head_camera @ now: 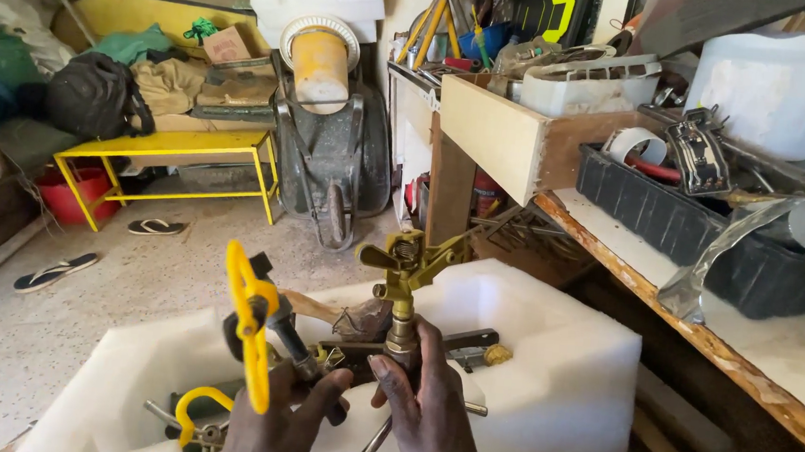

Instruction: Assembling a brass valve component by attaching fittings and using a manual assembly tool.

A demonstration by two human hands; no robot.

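From the head camera, both hands come up from the bottom edge, close together over a white foam box (543,377) full of metal parts. The right hand (428,407) stands almost upright, palm turned inward, fingers and thumb wrapped around the lower stem of a brass sprinkler head (408,288), which it holds vertical so the brass arm and spring at the top rise above the fingertips, in front of the box's far wall. The left hand (280,420) sits just beside it, lower and a little tilted, fingers curled around the dark shaft of a tool with a yellow plastic handle (249,333); the yellow piece stands on edge above the knuckles, and the thumb reaches across toward the right hand. The two hands are nearly touching at the thumbs. Down in the box, left of the left hand, lies a yellow hook-shaped part (193,408) among grey fittings. To the right runs a wooden workbench (698,322) carrying a black crate (667,221) of tools. Farther back stand a yellow metal bench (167,148) and a wheelbarrow (333,146), with flip-flops (55,271) on the speckled floor.
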